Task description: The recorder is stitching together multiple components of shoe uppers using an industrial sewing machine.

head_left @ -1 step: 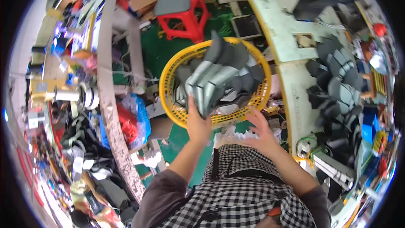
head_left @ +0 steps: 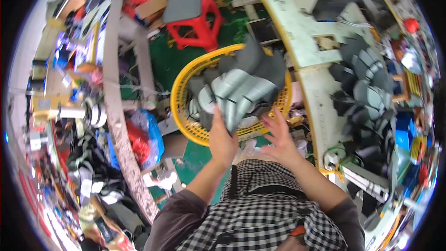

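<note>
My left hand (head_left: 222,140) grips the near end of a bunch of curved, flat grey pieces (head_left: 239,88), dark with pale silvery faces, which look like cut shoe parts. The bunch fans out over an oval yellow plastic basket (head_left: 179,120), and its far ends lie among more dark grey pieces (head_left: 223,64) inside. At the basket's near right rim, my right hand (head_left: 280,138) is open, fingers spread, holding nothing. Some of my left fingers are hidden behind the bunch.
Beyond the basket stands a red stool (head_left: 197,25) with a grey seat. A pale worktable (head_left: 316,100) on the right bears a heap of similar grey pieces (head_left: 367,81). On the left runs a narrow table edge (head_left: 116,125), with a blue plastic bag (head_left: 153,135) beside it.
The bunch in my left hand has tipped over and spread into a wider fan, its pale faces turned up. My right hand stays open beside it. The whole view has shifted slightly.
</note>
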Motion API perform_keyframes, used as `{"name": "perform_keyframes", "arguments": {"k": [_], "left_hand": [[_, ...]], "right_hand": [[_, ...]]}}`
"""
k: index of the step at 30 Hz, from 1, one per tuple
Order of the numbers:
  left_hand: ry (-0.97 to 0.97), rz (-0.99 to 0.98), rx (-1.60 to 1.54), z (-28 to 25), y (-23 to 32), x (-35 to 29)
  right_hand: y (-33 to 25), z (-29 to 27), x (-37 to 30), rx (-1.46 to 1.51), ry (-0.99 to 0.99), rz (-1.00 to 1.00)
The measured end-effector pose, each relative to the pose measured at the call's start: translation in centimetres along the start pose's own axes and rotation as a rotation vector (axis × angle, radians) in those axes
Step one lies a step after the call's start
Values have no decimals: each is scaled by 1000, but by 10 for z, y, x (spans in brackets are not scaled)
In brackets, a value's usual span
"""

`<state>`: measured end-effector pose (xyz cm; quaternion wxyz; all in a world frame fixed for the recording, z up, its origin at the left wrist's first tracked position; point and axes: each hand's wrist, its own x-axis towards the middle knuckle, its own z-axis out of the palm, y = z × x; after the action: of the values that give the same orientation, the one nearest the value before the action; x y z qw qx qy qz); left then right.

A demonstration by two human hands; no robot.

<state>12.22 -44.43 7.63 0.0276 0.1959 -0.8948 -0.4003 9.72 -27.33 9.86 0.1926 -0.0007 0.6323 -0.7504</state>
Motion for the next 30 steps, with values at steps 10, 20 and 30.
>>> {"name": "perform_keyframes", "arguments": {"k": [10, 20, 30], "left_hand": [[-669, 383, -816, 22, 86, -38], [-1569, 335, -1384, 54, 256, -66], [-1162, 409, -1203, 53, 262, -86]], "right_hand": [[-102, -117, -79, -55, 22, -41], [-83, -138, -170, 268, -116, -99], [-94, -89, -216, -545, 683, -477]]}}
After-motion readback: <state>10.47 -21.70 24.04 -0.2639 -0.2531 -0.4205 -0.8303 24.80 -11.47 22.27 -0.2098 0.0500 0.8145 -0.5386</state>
